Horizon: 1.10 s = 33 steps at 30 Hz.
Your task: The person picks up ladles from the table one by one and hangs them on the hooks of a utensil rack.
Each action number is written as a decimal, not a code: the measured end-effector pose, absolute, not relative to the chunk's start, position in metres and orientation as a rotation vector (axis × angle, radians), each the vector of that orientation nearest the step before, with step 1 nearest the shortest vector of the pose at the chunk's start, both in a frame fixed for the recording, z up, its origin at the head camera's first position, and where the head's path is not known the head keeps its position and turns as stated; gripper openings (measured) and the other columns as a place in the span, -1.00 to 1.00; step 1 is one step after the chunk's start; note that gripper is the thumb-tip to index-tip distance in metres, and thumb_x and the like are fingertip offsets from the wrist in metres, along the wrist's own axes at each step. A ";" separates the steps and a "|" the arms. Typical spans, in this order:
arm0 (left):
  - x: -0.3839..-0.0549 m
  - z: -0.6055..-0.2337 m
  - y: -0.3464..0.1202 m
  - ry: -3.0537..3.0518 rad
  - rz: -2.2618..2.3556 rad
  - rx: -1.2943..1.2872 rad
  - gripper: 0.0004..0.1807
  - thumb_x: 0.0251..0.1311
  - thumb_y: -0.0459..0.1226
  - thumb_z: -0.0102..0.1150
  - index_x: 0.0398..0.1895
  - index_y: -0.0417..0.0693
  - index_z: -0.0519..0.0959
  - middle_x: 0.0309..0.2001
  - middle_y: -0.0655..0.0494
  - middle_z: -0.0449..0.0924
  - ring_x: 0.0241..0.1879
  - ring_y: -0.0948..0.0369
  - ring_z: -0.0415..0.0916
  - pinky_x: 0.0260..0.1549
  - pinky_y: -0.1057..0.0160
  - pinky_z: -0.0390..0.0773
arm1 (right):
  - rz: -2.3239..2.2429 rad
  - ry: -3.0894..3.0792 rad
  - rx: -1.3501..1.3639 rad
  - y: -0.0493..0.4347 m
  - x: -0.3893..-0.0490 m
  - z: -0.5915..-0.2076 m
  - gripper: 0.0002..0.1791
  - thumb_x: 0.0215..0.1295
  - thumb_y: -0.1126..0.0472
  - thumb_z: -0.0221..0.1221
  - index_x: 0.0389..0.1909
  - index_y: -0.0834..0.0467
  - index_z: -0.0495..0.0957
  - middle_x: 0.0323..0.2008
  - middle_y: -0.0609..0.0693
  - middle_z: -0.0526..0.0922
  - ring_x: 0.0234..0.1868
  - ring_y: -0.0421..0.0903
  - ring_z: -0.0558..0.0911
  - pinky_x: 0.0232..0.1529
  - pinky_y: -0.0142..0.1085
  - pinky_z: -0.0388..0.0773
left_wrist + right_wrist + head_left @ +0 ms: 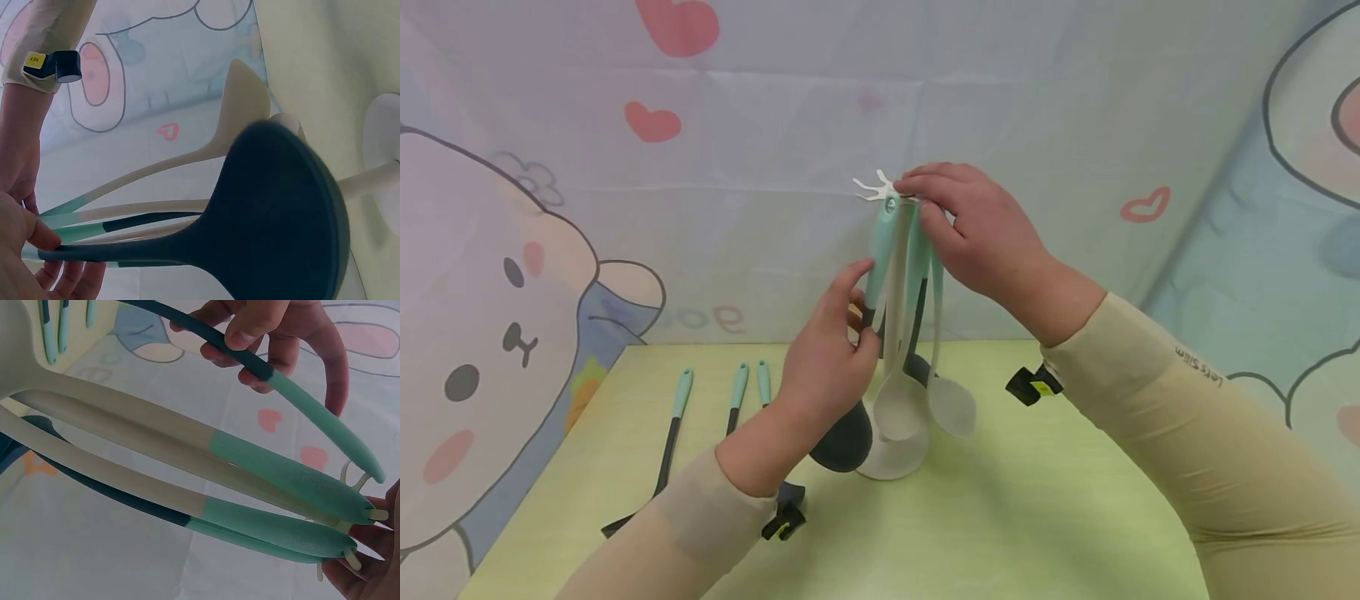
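Holding the rack (893,464) in your right grip (976,223), keep the dark ladle (844,440) (pinched in your left grip (826,354)) aligned with its hook (880,192).

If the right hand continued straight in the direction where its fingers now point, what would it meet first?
In the head view, the right hand would probably first meet the white prongs of the utensil stand, just ahead of it; exact depth is unclear.
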<state>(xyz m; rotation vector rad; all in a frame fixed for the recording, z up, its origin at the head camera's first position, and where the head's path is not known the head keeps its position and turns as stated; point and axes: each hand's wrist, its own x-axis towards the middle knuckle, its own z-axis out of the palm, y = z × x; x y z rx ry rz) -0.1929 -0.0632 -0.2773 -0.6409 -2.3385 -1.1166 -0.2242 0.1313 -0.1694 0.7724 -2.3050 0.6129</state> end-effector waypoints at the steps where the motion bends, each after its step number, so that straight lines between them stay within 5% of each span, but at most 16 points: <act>1: -0.192 -0.277 -0.063 -2.345 -1.109 -0.641 -0.26 0.25 -0.39 0.02 0.47 0.28 0.12 -0.03 0.12 0.47 -0.18 0.21 0.56 -0.68 0.21 0.40 | 0.613 -2.314 0.767 0.131 -0.224 -0.169 -0.57 0.50 0.18 -0.16 0.18 0.05 0.61 0.20 -0.07 0.56 0.30 -0.10 0.42 0.24 -0.13 0.40; 18: -0.191 -0.283 -0.057 -2.343 -1.196 -0.641 -0.23 0.27 -0.38 0.04 0.49 0.36 0.07 -0.03 0.15 0.44 -0.20 0.26 0.55 -0.65 0.21 0.44 | 0.554 -2.402 0.717 0.118 -0.212 -0.159 -0.56 0.53 0.06 -0.18 0.17 0.09 0.59 0.18 -0.06 0.54 0.23 -0.09 0.46 0.19 -0.16 0.42; 26: -0.190 -0.291 -0.052 -2.299 -1.191 -0.670 -0.23 0.30 -0.39 0.04 0.50 0.29 0.03 0.02 0.09 0.42 -0.19 0.24 0.54 -0.61 0.21 0.45 | 0.464 -2.374 0.678 0.110 -0.206 -0.153 -0.64 0.50 -0.02 -0.03 -0.17 0.12 0.64 -0.07 -0.05 0.61 -0.09 -0.09 0.54 -0.09 -0.18 0.51; 33: -0.187 -0.293 -0.053 -2.319 -1.210 -0.653 -0.21 0.33 -0.39 0.07 0.50 0.31 0.00 0.05 0.11 0.40 -0.18 0.25 0.54 -0.52 0.23 0.50 | 0.368 -2.385 0.645 0.101 -0.204 -0.149 -0.65 0.44 -0.03 0.03 -0.25 0.14 0.64 -0.18 -0.04 0.61 -0.27 -0.07 0.55 -0.25 -0.17 0.52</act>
